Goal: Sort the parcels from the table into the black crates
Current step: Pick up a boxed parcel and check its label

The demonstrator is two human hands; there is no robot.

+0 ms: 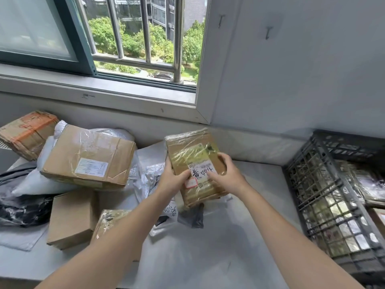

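Note:
I hold a flat brown taped parcel [190,150] with a handwritten white label above the middle of the table [208,247]. My left hand [174,177] grips its left edge, thumb on the label. My right hand [226,173] grips its right edge, fingers curled over the top face. A black crate [325,195] stands at the right end of the table with parcels inside it. More parcels lie at the left: a large taped carton [89,157], a small plain box [73,217], and an orange-taped carton [28,132].
White and black plastic mailer bags [154,180] lie under and around the cartons at left and centre. Another taped parcel [108,221] lies partly hidden under my left forearm. A window sill and wall run along the back of the table.

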